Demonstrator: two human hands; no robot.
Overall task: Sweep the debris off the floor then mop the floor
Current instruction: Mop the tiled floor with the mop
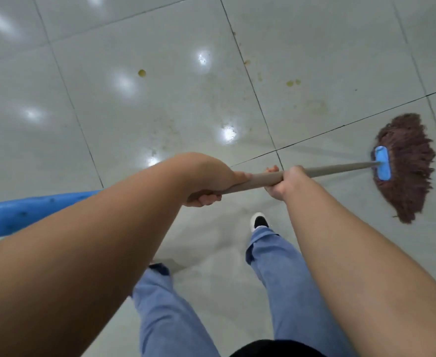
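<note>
Head view: my left hand (206, 181) and right hand (286, 182) both grip the grey mop pole (335, 169), its long axis running rightward to the brown string mop head (407, 171) flat on the pale tiled floor (134, 119).

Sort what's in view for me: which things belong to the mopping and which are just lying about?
In the job:
- mop head, flat on the tiles
- mop handle, gripped by left hand and right hand
- yellowish spots and
- tiled floor

Lying about:
- blue plastic object at the left edge; cannot identify it
</note>
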